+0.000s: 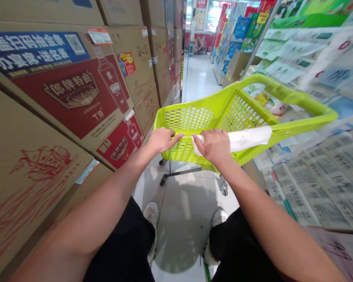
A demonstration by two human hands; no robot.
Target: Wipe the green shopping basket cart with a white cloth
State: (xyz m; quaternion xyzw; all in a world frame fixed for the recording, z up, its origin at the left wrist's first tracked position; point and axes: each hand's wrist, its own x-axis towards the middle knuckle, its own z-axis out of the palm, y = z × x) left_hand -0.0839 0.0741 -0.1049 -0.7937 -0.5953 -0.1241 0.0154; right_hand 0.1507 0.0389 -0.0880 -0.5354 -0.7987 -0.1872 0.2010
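A yellow-green plastic shopping cart (191, 111) stands sideways in front of me, its handle end to the right. My left hand (164, 140) is closed over the near rim by the left corner, with its thumb along the edge. Farther right on that rim, my right hand (215, 144) is closed on a white cloth (248, 139), which may be a paper wipe. The cloth lies draped along the cart's side, and its short end shows left of my right thumb. Both hands' fingertips are partly hidden behind the rim.
Stacked cardboard boxes (73, 94) rise close on my left. Packs of tissue paper (314, 149), blurred, fill the right side. Beyond the cart, an aisle floor (201, 74) leads back past shelves. The cart's wheels (164, 179) stand near my feet.
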